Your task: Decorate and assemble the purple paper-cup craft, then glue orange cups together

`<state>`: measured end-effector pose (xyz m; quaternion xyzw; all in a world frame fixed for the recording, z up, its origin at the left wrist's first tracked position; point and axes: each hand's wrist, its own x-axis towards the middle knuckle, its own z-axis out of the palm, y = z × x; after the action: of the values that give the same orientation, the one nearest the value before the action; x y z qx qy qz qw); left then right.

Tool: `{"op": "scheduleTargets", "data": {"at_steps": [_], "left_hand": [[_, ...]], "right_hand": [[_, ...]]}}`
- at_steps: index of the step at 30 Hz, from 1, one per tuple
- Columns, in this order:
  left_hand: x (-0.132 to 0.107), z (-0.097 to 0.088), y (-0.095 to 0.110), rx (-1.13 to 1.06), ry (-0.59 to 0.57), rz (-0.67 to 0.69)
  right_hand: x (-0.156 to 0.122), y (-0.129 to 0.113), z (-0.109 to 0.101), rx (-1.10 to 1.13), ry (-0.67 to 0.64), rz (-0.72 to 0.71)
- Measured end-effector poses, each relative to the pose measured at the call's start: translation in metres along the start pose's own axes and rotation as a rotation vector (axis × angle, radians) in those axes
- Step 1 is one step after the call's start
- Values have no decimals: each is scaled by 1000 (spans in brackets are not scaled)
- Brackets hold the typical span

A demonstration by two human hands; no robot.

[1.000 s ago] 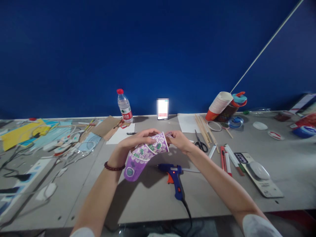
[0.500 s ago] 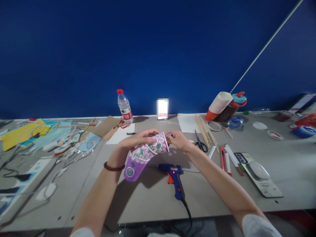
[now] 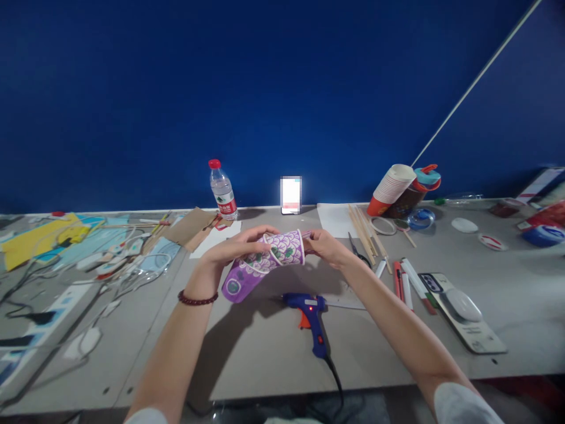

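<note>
So, the purple cups [image 3: 289, 250] slant near-left to far-right — left fingers [image 3: 259, 231] clasping them, right fingers [image 3: 319, 240] at the mouth — can't tell if pinching.

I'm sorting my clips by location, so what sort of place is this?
Probably a craft worktable by a blue wall: a glue gun lies on it, wooden sticks lie farther back to the right, and the left hand holds purple-patterned cups.
</note>
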<state>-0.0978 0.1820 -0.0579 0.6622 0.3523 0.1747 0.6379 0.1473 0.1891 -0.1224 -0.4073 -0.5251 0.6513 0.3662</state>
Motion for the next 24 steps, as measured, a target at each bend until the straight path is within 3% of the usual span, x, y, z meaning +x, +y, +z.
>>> {"op": "scheduleTargets", "data": {"at_steps": [8,24], "left_hand": [[0,-2,-2,-10,17,-28],[1,7,4,-34,3,11]], "right_hand": [[-1,-8,-12,4,1,23],[-1,-1,1,-138,90,-90]]}}
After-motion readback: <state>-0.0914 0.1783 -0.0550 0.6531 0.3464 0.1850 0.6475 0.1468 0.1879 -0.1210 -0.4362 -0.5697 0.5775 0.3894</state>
